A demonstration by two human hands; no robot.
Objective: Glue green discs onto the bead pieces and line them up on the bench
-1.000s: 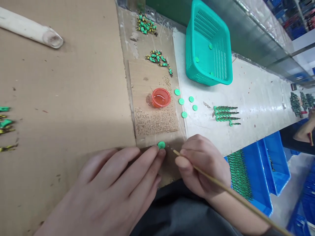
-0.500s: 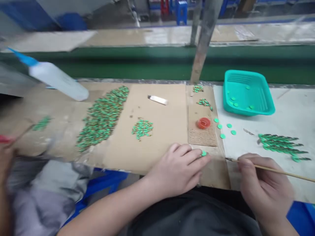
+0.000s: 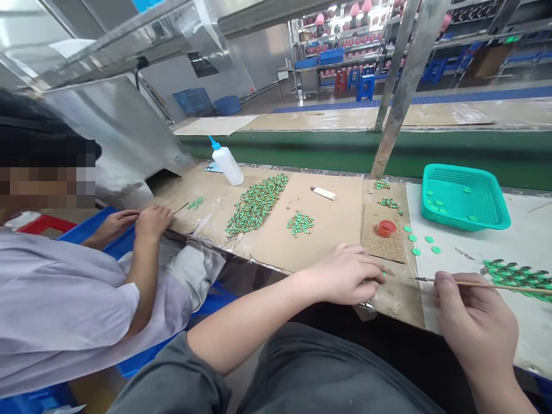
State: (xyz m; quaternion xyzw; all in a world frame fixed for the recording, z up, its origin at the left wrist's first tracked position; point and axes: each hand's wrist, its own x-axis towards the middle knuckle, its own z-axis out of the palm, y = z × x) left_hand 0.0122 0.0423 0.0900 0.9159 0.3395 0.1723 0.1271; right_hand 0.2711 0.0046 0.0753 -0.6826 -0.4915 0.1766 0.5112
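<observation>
Cardboard sheets covered the tabletop (image 3: 328, 230) of a factory line. Nearest, the right hand (image 3: 474, 322) was closed around a thin wooden stick (image 3: 483, 284), its tip pointing left. Just left of that tip, the left hand (image 3: 345, 276) lay palm down at the tabletop's near edge, fingers curled, pinning a small green disc (image 3: 383, 274) under its fingertips. Beyond sat an orange cup (image 3: 386, 227), with loose green discs (image 3: 425, 244) just to its right and green twisted pieces (image 3: 517, 273) near the stick. Farther back stood a teal basket (image 3: 463, 198), a pile of green parts (image 3: 256, 202) and a glue bottle (image 3: 226, 164). At left, a co-worker's hands (image 3: 138, 221) rested on the edge.
</observation>
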